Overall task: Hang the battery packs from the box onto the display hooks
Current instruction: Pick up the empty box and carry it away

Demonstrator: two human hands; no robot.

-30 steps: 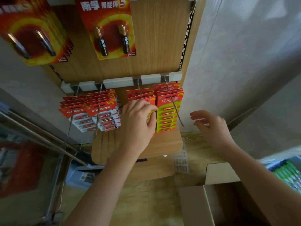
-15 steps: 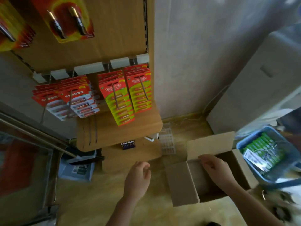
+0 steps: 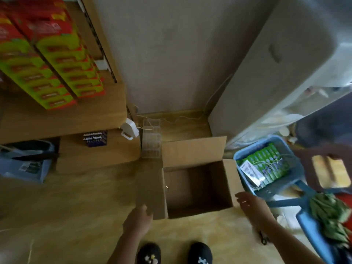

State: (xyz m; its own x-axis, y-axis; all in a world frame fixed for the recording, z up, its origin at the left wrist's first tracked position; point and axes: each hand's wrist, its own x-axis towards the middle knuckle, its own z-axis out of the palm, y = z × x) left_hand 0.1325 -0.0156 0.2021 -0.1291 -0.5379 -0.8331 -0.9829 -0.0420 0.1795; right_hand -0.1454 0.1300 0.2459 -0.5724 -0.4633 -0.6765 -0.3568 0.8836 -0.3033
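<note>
An open cardboard box sits on the floor below me; its inside looks dark and I see no packs in it. My left hand hovers at the box's left flap, fingers relaxed and holding nothing. At the box's right front corner, my right hand is spread and holds nothing. Red and green battery packs hang in two rows on the wooden display at the upper left, blurred.
A blue basket with green packs stands right of the box. A grey cabinet rises behind it. A clear plastic tray, a white device and loose purple batteries lie by the display's base. My shoes are at the bottom.
My view has swung down from the display to the box. Both hands came away from the hanging packs and dropped to the box's two sides.
</note>
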